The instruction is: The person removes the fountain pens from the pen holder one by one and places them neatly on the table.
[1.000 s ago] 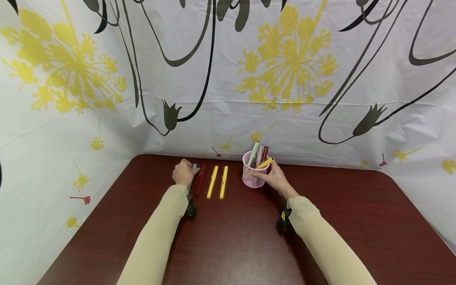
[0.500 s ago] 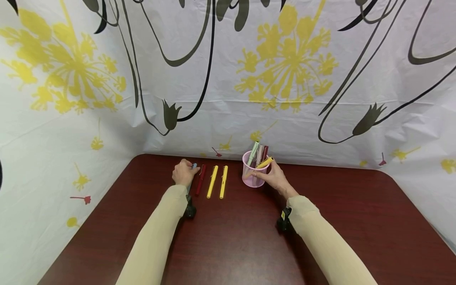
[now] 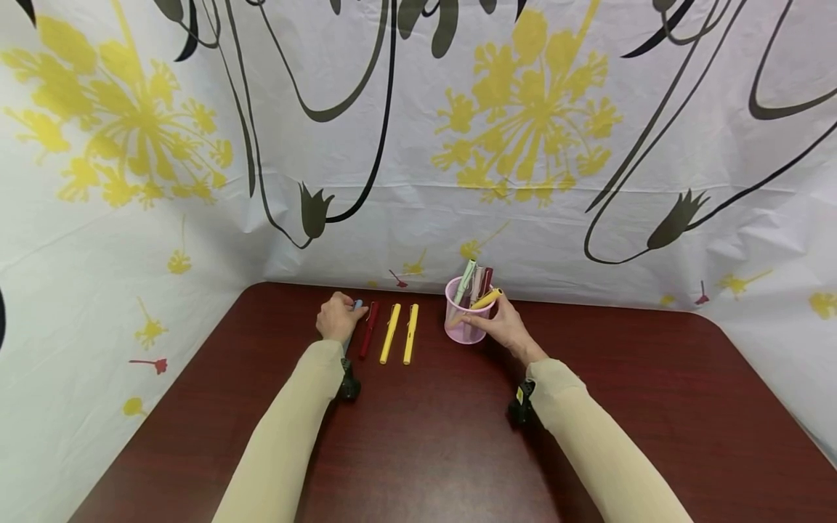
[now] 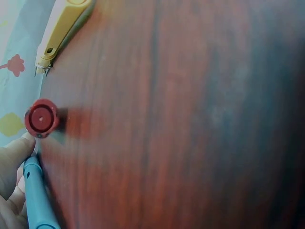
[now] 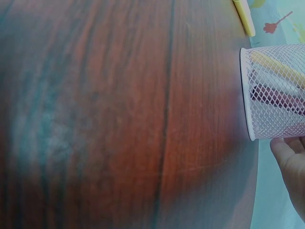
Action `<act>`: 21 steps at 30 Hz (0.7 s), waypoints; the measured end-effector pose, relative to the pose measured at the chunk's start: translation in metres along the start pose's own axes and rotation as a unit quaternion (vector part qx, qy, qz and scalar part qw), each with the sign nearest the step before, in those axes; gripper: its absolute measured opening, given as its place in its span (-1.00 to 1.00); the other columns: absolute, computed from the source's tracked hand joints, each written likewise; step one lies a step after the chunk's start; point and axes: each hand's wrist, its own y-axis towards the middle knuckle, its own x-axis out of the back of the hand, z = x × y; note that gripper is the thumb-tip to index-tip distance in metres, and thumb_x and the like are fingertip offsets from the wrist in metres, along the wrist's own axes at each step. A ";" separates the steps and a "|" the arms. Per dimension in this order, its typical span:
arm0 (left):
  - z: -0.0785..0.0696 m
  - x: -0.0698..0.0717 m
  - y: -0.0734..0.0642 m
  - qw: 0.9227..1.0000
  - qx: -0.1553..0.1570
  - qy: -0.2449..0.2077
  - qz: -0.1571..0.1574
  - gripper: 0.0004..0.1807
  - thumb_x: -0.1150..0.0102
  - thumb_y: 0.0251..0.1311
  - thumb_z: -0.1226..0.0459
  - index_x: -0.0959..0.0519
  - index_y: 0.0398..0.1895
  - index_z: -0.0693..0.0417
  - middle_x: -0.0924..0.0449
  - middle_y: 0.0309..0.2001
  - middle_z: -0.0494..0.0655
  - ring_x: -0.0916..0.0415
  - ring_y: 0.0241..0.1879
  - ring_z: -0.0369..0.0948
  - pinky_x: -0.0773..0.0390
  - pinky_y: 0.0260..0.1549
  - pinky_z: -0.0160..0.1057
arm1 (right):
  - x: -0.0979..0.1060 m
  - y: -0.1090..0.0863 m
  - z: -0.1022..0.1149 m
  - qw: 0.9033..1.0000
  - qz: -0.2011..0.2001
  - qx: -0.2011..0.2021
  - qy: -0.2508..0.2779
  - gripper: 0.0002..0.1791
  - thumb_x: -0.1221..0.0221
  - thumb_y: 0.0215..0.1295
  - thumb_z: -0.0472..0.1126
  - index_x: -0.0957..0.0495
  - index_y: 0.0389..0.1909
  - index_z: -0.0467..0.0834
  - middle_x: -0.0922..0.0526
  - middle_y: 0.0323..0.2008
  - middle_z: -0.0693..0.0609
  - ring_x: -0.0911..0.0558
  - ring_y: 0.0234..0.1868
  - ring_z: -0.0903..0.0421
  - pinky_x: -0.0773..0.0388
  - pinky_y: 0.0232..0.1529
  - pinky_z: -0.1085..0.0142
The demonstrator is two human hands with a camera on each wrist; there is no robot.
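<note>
In the head view my left hand (image 3: 336, 317) is at the far left of a row of pens, its thumb and fingers pinching a blue pen (image 4: 38, 195) that lies on the table. Beside the thumb is a dark red pen (image 3: 369, 330), seen end-on in the left wrist view. Two yellow pens (image 3: 390, 334) lie to the right, roughly parallel. My right hand (image 3: 506, 328) grips the pink mesh pen cup (image 3: 455, 335) around its right side, thumb across the front. Standing in the cup are a light green pen (image 3: 465, 282), a pale pink one, a dark red one and a leaning yellow pen (image 3: 487, 298).
The dark reddish-brown table (image 3: 418, 436) ends at the back against a hanging white cloth (image 3: 418, 160) with yellow flowers and dark stems. The pen row and the cup are close to that back edge. Black cameras (image 3: 521, 407) are strapped to both wrists.
</note>
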 end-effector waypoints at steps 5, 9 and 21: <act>0.000 0.001 0.001 1.000 -0.002 0.002 -0.003 -0.60 -0.36 0.04 0.06 -0.54 -0.20 0.14 -0.69 -0.19 0.04 -0.62 -0.26 0.00 -0.52 -0.31 -0.03 | 0.001 0.000 0.002 1.000 0.002 -0.004 -0.001 -0.15 -0.44 -0.04 -0.16 -0.21 0.25 -0.21 -0.42 0.11 -0.20 -0.36 0.17 -0.06 -0.27 0.26 0.01; -0.001 0.003 0.000 1.000 -0.001 0.003 -0.002 -0.59 -0.35 0.05 0.05 -0.53 -0.18 0.15 -0.69 -0.18 0.04 -0.62 -0.24 0.01 -0.51 -0.29 -0.03 | 0.001 0.000 0.003 1.000 0.005 -0.002 -0.007 -0.15 -0.43 -0.02 -0.16 -0.20 0.25 -0.24 -0.42 0.11 -0.21 -0.37 0.17 -0.07 -0.30 0.24 0.03; 0.001 0.009 -0.006 0.999 -0.007 -0.046 -0.008 -0.57 -0.22 0.17 0.03 -0.52 -0.08 0.18 -0.65 -0.12 0.13 -0.60 -0.21 0.02 -0.53 -0.22 0.00 | 0.001 -0.002 0.001 1.000 0.001 0.004 -0.016 -0.18 -0.41 0.00 -0.18 -0.20 0.23 -0.28 -0.41 0.13 -0.26 -0.37 0.19 -0.11 -0.31 0.23 0.00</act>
